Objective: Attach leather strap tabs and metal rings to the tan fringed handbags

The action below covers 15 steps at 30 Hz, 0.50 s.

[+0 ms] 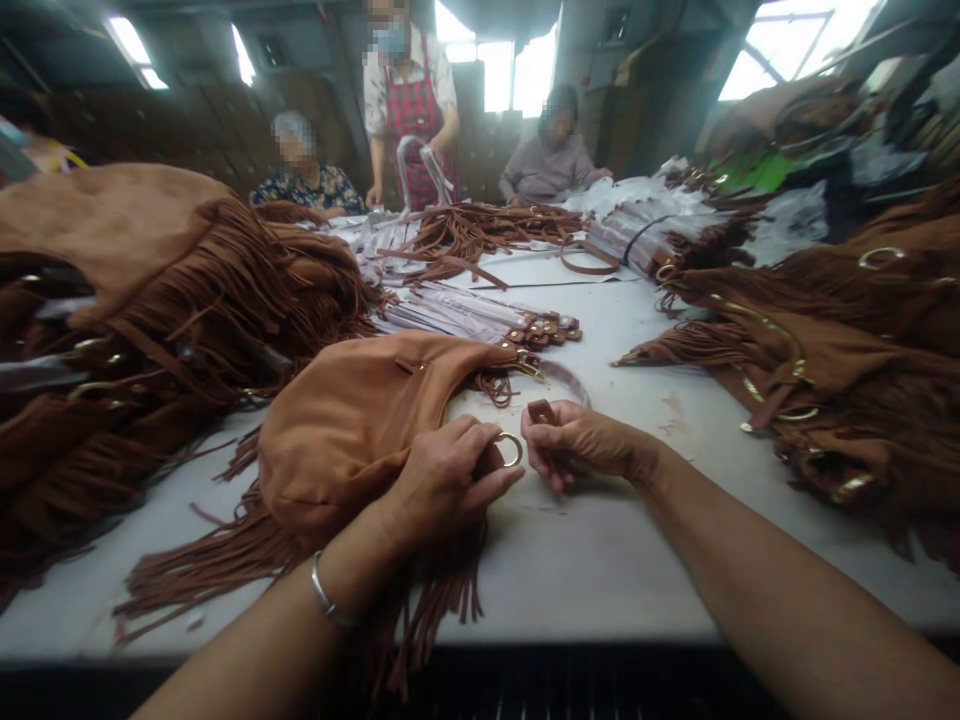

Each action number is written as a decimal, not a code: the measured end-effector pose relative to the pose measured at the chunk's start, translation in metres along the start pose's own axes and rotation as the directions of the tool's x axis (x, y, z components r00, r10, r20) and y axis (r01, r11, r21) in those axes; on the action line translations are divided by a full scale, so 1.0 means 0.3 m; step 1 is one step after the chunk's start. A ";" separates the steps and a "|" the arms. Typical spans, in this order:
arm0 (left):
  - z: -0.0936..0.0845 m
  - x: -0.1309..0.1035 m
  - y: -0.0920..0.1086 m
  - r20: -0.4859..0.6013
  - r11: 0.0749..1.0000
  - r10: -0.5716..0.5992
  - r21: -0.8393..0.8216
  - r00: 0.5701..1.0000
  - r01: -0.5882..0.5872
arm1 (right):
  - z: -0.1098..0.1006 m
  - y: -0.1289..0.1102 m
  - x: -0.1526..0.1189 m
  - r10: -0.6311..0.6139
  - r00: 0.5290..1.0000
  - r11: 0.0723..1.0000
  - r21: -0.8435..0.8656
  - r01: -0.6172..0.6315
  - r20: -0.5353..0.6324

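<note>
A tan suede handbag (345,430) with long fringe lies on the table in front of me. My left hand (450,475) is closed at its near end, with a metal ring (512,450) standing out between thumb and fingers. Just to the right, my right hand (577,440) pinches a brown leather strap (540,411) near its end. The strap's wrapped length (566,380) curves back toward the zipper end (527,362) of the bag. Strap end and ring are close together but apart.
Fringed bags (150,260) are piled on the left, and more bags (810,340) lie on the right. Wrapped straps (480,318) lie in a row behind my bag, with a tied bundle (637,235) farther back. Several people are across the white table (600,580), one standing in a checked apron (412,110).
</note>
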<state>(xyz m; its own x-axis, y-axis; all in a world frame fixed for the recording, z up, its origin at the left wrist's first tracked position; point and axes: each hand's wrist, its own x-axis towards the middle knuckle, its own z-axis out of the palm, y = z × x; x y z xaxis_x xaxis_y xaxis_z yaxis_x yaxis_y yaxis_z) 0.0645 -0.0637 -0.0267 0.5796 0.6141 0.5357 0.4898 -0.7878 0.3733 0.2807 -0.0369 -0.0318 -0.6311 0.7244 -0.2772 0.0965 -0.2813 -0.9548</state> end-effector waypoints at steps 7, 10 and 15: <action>0.007 -0.012 0.001 -0.117 0.999 -0.030 -0.023 0.993 0.028 | -0.008 0.005 -0.004 -0.165 0.986 0.986 0.035 0.164 0.020; 0.000 -0.009 0.000 -0.108 0.999 0.030 -0.038 0.994 -0.034 | 0.000 0.009 0.006 -0.144 0.990 0.987 0.071 0.144 -0.006; -0.001 -0.008 -0.001 -0.087 1.000 0.016 -0.012 0.996 -0.017 | 0.014 0.023 0.020 -0.115 0.993 0.986 0.118 0.118 -0.036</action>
<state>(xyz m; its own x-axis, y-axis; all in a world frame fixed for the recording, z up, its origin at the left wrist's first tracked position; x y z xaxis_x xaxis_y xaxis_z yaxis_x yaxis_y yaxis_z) 0.0627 -0.0650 -0.0279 0.5284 0.5954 0.6052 0.4725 -0.7985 0.3730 0.2745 -0.0372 -0.0396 -0.6096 0.7744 -0.1696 -0.0707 -0.2662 -0.9613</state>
